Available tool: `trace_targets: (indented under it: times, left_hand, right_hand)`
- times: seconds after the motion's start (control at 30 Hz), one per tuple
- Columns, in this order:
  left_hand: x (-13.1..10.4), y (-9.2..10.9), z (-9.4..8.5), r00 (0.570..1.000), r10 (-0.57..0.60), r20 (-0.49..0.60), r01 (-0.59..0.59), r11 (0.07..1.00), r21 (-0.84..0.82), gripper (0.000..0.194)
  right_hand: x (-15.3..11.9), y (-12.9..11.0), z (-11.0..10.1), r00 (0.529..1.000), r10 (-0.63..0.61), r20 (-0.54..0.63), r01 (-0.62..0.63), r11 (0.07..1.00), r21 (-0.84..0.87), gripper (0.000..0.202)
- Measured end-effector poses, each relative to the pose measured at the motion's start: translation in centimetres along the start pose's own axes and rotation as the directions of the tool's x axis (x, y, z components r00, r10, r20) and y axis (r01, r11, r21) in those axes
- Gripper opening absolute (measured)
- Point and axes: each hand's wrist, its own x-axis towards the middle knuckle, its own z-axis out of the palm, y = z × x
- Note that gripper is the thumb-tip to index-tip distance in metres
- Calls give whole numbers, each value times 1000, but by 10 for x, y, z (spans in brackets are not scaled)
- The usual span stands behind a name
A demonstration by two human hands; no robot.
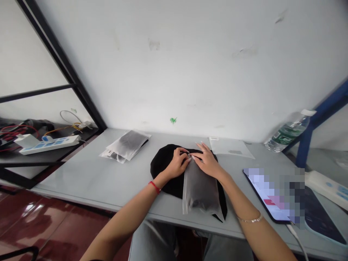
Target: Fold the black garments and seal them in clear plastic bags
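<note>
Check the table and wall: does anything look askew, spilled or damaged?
No spill shows. The pale wall is scuffed, with a stray green mark low down behind the table. The loose bags at left lie unevenly fanned. The bottle looks tilted, though lens distortion could explain that.

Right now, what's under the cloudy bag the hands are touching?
Black cloth lies under the cloudy bag, peeking out on both sides. Whatever the bag covers can't be seen clearly.

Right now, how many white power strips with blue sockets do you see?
2: left power strip on the black shelf; right power strip by the picture's right edge. Others may be hidden.
</note>
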Motion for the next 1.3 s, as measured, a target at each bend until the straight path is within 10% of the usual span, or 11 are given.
trace_targets:
  times: [0.57,1.3]
  left_hand:
    - [-1,20,0,997,42,72,-45,998,45,16]
    - [17,48,-15,998,-26,63,26,1000,-3,19]
  right_hand:
    - [0,8,-11,969,134,209,-173,969,179,14]
    - [11,12,-42,937,6,-349,4,1000,28,22]
